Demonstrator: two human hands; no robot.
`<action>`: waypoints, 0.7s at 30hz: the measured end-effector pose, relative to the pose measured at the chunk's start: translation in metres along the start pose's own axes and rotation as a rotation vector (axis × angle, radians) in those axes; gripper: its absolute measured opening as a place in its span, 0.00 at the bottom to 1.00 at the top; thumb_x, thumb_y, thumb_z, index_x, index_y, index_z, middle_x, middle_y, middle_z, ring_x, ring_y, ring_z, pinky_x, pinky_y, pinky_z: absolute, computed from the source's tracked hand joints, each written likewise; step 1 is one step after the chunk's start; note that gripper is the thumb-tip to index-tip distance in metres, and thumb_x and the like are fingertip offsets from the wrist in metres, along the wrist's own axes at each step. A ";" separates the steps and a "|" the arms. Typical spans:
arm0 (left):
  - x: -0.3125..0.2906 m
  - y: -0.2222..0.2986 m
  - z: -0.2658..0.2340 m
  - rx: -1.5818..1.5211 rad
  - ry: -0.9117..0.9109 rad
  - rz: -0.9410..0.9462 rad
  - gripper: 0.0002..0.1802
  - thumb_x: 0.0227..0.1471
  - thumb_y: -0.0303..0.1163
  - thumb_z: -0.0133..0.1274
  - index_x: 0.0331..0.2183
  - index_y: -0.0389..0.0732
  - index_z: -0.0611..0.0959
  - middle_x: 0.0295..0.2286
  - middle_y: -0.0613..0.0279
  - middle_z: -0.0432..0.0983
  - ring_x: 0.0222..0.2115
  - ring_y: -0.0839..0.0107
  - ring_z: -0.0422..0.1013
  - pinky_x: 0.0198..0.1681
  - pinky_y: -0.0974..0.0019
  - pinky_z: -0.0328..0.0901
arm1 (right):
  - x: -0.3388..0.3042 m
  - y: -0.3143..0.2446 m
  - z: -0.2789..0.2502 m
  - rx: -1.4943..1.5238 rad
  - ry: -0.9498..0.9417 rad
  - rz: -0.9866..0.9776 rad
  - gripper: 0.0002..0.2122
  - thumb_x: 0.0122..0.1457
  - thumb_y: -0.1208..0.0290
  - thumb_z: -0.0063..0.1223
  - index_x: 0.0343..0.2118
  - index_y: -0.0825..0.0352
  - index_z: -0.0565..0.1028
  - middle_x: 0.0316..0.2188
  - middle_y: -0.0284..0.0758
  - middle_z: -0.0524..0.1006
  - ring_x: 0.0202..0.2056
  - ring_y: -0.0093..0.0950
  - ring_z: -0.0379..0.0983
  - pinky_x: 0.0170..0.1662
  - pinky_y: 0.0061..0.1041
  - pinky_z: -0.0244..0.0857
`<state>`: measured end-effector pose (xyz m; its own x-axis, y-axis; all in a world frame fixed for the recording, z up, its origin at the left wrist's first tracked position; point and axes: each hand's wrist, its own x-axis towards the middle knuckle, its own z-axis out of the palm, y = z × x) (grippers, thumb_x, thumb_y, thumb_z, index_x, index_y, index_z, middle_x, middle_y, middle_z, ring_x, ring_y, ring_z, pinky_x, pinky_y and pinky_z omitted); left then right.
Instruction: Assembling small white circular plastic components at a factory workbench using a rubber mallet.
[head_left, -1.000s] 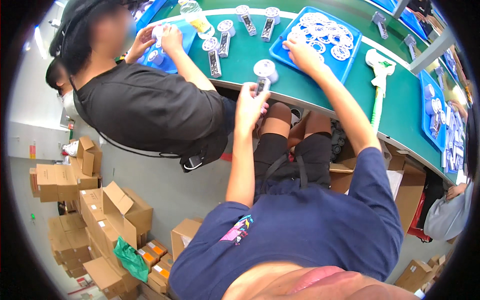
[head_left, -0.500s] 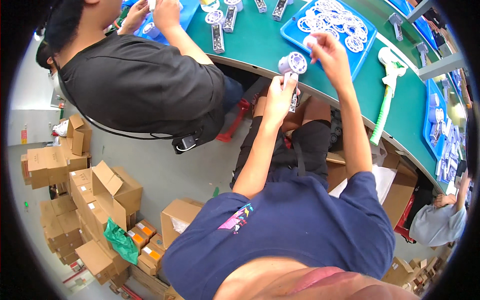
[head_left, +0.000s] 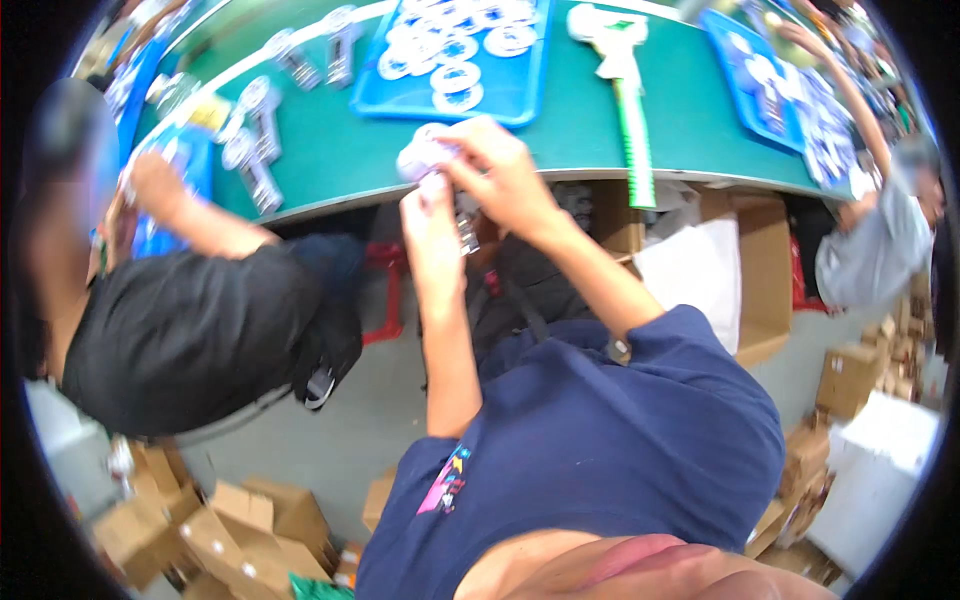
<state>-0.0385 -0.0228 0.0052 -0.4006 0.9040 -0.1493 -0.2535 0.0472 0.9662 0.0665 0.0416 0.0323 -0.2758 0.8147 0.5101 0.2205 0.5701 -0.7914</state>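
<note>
Two hands (head_left: 500,180) — green table (head_left: 578,140), boxes (head_left: 240,545)

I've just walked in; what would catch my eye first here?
Probably the blue plastic tray heaped with flat white openwork rings, top centre on the green table. Right of it lies a green-and-white long-handled object. Below the tray, the left hand holds a pale round-headed device, the right hand at its head.

Stretches across the upper part of the view as a long green workbench (head_left: 560,150) with a pale edge. Bears a middle blue tray (head_left: 440,110), a left blue tray (head_left: 205,175), a right blue tray (head_left: 780,140), four grey devices (head_left: 268,135) with round heads, and a green-handled, white-topped tool (head_left: 632,125) jutting past the edge.
</note>
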 end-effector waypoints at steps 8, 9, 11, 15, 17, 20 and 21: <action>-0.012 0.012 0.007 -0.107 -0.100 -0.072 0.21 0.61 0.46 0.51 0.42 0.36 0.73 0.26 0.69 0.70 0.22 0.85 0.64 0.25 0.77 0.60 | -0.016 -0.005 -0.006 0.133 0.237 0.074 0.11 0.55 0.79 0.58 0.42 0.69 0.76 0.40 0.38 0.75 0.32 0.24 0.75 0.32 0.21 0.72; -0.015 0.017 0.008 0.004 -0.050 -0.068 0.21 0.60 0.45 0.52 0.43 0.36 0.73 0.26 0.69 0.70 0.23 0.83 0.65 0.26 0.75 0.62 | -0.017 -0.010 -0.005 0.134 0.252 0.083 0.10 0.55 0.76 0.59 0.40 0.69 0.76 0.39 0.40 0.76 0.31 0.27 0.75 0.33 0.23 0.71; -0.023 0.029 0.019 0.005 -0.079 -0.035 0.20 0.60 0.44 0.52 0.43 0.37 0.73 0.28 0.68 0.71 0.26 0.82 0.66 0.28 0.74 0.63 | -0.015 -0.017 -0.015 0.035 0.275 0.104 0.10 0.55 0.77 0.60 0.40 0.68 0.76 0.37 0.37 0.77 0.29 0.23 0.73 0.32 0.19 0.68; -0.028 0.030 0.028 -0.057 -0.152 0.015 0.20 0.61 0.44 0.51 0.41 0.37 0.70 0.29 0.67 0.69 0.26 0.83 0.64 0.28 0.75 0.62 | -0.018 -0.020 -0.017 0.376 0.337 0.195 0.09 0.59 0.79 0.57 0.43 0.69 0.76 0.36 0.31 0.77 0.32 0.15 0.72 0.33 0.14 0.68; -0.030 0.033 0.028 -0.030 -0.136 0.034 0.20 0.61 0.44 0.50 0.41 0.36 0.69 0.26 0.66 0.69 0.24 0.82 0.65 0.25 0.75 0.61 | -0.019 -0.018 -0.014 0.334 0.343 0.118 0.10 0.59 0.78 0.57 0.43 0.70 0.76 0.40 0.33 0.78 0.30 0.14 0.70 0.32 0.14 0.67; -0.032 0.034 0.020 -0.027 -0.135 0.021 0.20 0.62 0.45 0.50 0.40 0.35 0.68 0.26 0.65 0.70 0.23 0.82 0.65 0.25 0.74 0.61 | -0.022 -0.015 -0.013 0.219 0.286 0.128 0.08 0.58 0.77 0.58 0.41 0.69 0.77 0.41 0.33 0.79 0.27 0.12 0.67 0.29 0.12 0.63; -0.033 0.034 0.019 -0.026 -0.134 0.021 0.20 0.62 0.45 0.50 0.40 0.35 0.68 0.26 0.65 0.70 0.23 0.82 0.65 0.25 0.74 0.61 | -0.023 -0.015 -0.012 0.220 0.286 0.128 0.08 0.58 0.77 0.58 0.41 0.69 0.77 0.41 0.33 0.79 0.27 0.12 0.67 0.29 0.12 0.63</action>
<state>-0.0166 -0.0428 0.0467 -0.2858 0.9533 -0.0976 -0.2699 0.0176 0.9627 0.0809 0.0157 0.0369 0.0197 0.8921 0.4514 0.0215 0.4510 -0.8923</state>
